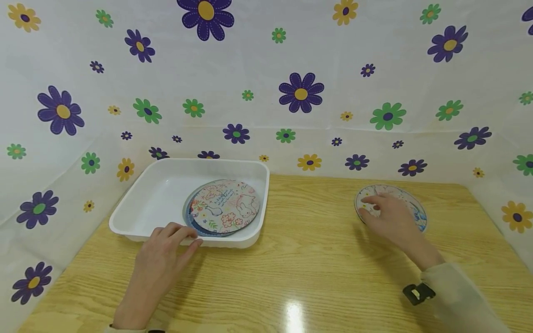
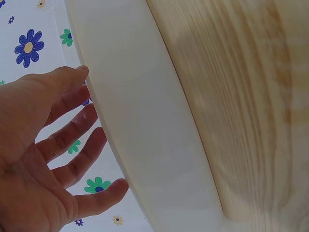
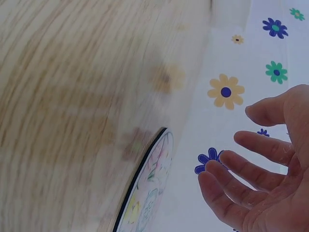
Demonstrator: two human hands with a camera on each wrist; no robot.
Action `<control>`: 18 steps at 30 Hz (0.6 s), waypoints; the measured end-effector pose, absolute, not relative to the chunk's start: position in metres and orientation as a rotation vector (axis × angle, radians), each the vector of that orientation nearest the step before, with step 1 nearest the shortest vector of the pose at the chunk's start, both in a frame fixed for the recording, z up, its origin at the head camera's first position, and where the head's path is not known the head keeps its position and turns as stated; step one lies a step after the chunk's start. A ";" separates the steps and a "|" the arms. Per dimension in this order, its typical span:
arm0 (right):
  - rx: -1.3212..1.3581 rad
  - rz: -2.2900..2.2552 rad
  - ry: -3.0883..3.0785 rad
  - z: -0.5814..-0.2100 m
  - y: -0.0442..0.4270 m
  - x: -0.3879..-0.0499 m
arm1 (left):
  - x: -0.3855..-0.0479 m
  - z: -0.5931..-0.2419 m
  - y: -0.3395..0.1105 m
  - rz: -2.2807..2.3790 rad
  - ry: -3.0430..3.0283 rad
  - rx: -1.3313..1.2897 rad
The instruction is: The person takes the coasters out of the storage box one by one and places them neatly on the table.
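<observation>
A white tray [image 1: 143,194] stands on the left of the table, with a few round printed mats [image 1: 225,206] overlapping at its right end. The top mat has a rabbit and flowers. My left hand [image 1: 162,252] rests its fingertips on the tray's front rim, also seen in the left wrist view with thumb and fingers touching the rim. On the right of the table lies another round mat [image 1: 419,221] with a floral print and a dark edge. My right hand [image 1: 389,219] hovers over it, its fingers loosely bent and holding nothing; the right wrist view shows them apart from the mat.
The wood-grain table [image 1: 308,240] reaches back to a white flower-print cloth [image 1: 258,64], which hangs behind and at both sides. Bare tabletop lies between the tray and the right-hand mat.
</observation>
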State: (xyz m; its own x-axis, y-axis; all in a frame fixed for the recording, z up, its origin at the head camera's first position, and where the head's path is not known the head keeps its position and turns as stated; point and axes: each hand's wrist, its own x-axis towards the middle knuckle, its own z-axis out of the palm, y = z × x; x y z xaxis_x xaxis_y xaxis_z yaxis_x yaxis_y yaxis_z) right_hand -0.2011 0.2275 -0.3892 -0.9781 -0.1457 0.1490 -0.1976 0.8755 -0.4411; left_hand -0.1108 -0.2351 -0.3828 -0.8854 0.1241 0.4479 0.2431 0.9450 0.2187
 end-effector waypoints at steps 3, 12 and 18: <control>0.278 0.705 -2.928 -0.388 0.223 -0.200 | -0.110 -0.383 -0.235 -0.376 -2.673 -0.254; 0.318 0.717 -2.913 -0.385 0.211 -0.197 | -0.110 -0.383 -0.235 -0.365 -2.681 -0.248; 0.373 0.698 -2.864 -0.384 0.203 -0.199 | -0.111 -0.383 -0.234 -0.360 -2.667 -0.251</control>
State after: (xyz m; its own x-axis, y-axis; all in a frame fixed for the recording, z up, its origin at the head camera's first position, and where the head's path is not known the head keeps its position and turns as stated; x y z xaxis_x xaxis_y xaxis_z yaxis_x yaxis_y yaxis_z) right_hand -0.1987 0.2035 -0.3835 -0.9543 -0.2005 0.2217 -0.2800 0.8592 -0.4283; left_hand -0.1106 -0.2345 -0.3832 -0.8889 0.1181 0.4427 0.2311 0.9499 0.2106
